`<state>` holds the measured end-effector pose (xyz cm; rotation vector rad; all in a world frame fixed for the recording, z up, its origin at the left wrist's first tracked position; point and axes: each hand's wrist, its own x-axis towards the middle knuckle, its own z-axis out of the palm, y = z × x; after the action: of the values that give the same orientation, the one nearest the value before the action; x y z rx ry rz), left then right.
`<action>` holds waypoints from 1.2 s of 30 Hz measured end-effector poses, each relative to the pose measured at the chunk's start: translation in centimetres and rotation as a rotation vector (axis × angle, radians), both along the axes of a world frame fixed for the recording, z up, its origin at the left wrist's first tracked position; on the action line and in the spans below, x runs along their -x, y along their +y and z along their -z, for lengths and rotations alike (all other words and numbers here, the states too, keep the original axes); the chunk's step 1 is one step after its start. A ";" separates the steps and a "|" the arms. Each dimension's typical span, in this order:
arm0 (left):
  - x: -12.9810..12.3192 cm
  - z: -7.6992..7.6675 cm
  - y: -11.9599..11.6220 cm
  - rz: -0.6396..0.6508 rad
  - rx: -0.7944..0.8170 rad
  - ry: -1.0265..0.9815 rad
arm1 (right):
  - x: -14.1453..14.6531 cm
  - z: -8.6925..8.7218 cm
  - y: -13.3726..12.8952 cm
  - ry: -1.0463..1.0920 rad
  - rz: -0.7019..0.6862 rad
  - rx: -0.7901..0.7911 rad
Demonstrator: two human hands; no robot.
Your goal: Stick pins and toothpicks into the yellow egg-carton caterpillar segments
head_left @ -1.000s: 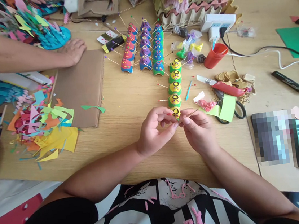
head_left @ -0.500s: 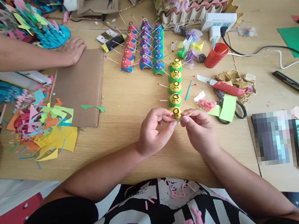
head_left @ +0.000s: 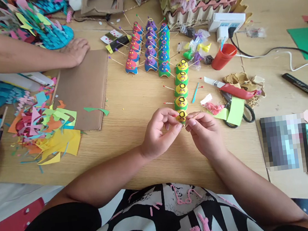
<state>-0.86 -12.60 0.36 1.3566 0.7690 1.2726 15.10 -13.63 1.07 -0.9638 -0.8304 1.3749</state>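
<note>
A yellow-and-green egg-carton caterpillar [head_left: 181, 89] with smiling faces and dark rings on its humps lies lengthwise in front of me. My left hand [head_left: 160, 134] is closed on its nearest hump, fingertips along the left side. On the hump's right side, my right hand [head_left: 206, 133] pinches a thin toothpick [head_left: 198, 114]; whether its tip is in the carton is hidden by the fingers. Red-tipped sticks jut from the caterpillar's left side. Just right of it lie a small blue stick [head_left: 195, 93] and a bag of red bits [head_left: 213, 106].
Red [head_left: 131, 65], purple [head_left: 150, 62] and blue-green [head_left: 164, 67] caterpillars stand behind, sticks poking out. Another person's hand [head_left: 77, 52] rests by a cardboard sheet [head_left: 85, 90]. Paper scraps [head_left: 58, 144] lie left; a red-handled cutter [head_left: 237, 90], scissors [head_left: 248, 113], red cup [head_left: 224, 56] and power strip [head_left: 226, 20] lie right.
My fingers have shifted only slightly at the nearest hump, and the pinched toothpick is still in my right hand. The view has moved a little; the other person's hand stays in place.
</note>
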 end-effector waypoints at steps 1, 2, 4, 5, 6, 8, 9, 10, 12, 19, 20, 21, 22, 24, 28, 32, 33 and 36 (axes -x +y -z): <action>0.0 0.0 0.0 0.005 -0.004 -0.001 | 0.0 0.0 0.0 -0.004 -0.003 0.002; 0.0 0.0 0.0 0.012 -0.011 -0.001 | 0.0 -0.1 0.0 -0.008 -0.007 0.003; 0.1 0.1 -0.1 0.024 -0.036 0.007 | -0.1 -0.1 0.0 -0.013 -0.014 -0.005; 0.1 0.1 -0.1 0.025 -0.058 0.017 | -0.1 -0.1 0.0 -0.015 -0.015 -0.013; 0.1 0.2 -0.1 0.020 -0.084 0.028 | -0.1 -0.1 0.0 -0.017 -0.014 -0.024; 0.2 0.3 -0.1 0.001 -0.127 0.055 | -0.2 0.0 0.0 -0.023 -0.012 -0.040; 0.2 0.4 -0.1 -0.009 -0.137 0.069 | -0.2 0.0 0.0 -0.026 -0.013 -0.044; 0.2 0.4 -0.1 -0.018 -0.139 0.081 | -0.1 0.0 0.0 -0.027 -0.016 -0.045; 0.2 0.4 -0.1 -0.031 -0.129 0.099 | -0.1 0.1 -0.1 -0.023 -0.017 -0.039; 0.0 0.7 0.1 -0.067 -0.200 0.123 | 0.0 0.0 0.0 -0.008 -0.025 -0.051; 0.0 0.7 0.1 -0.070 -0.209 0.135 | 0.0 0.0 0.0 -0.015 -0.022 -0.056; 0.0 0.8 0.2 -0.074 -0.216 0.146 | 0.0 0.0 0.0 -0.022 -0.019 -0.063; 0.0 0.8 0.2 -0.076 -0.222 0.157 | 0.0 0.0 0.0 -0.027 -0.013 -0.074; 0.0 0.7 0.2 -0.082 -0.234 0.172 | 0.1 -0.1 0.0 -0.029 -0.007 -0.100; 0.0 0.5 0.3 -0.110 -0.280 0.199 | 0.0 -0.3 0.1 0.011 0.010 -0.115; 0.1 0.5 0.3 -0.167 -0.309 0.205 | -0.1 -0.5 0.2 0.135 0.028 -0.037; 0.1 0.5 0.3 -0.174 -0.310 0.194 | -0.2 -0.5 0.3 0.162 0.027 -0.024; 0.2 0.7 0.3 -0.156 -0.305 0.159 | -0.2 -0.4 0.3 0.205 0.008 -0.013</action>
<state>-1.04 -12.34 -0.32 1.6849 0.8267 1.4613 15.25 -13.36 1.52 -0.7994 -0.6792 1.4330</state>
